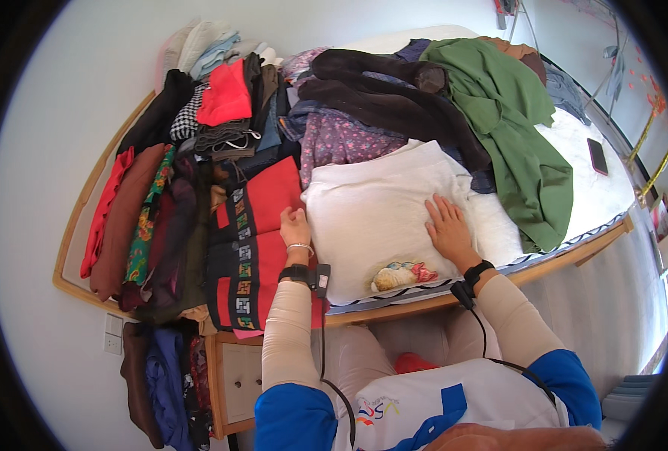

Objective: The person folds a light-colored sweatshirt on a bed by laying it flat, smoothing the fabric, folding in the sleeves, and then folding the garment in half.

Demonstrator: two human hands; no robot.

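A white knit garment [368,220] with a printed figure at its lower edge lies spread on the bed before me. My right hand [448,225] rests flat on its right part, fingers spread. At its left edge is my left hand [295,224], fingers curled, over the border with a red and black patterned garment [277,248]; whether it pinches any cloth cannot be told. A flowered purple garment [345,141] and a dark brown garment [401,101] lie beyond the white one. To the right a green garment [508,124] hangs down towards the bed's edge.
Folded clothes stand in rows at the left, among them a brown one [134,220] and a red one [225,93]. A phone [598,157] lies on the white bedding at the right. The wooden bed frame [570,248] runs along the near side, with a wooden cabinet [242,383] below left.
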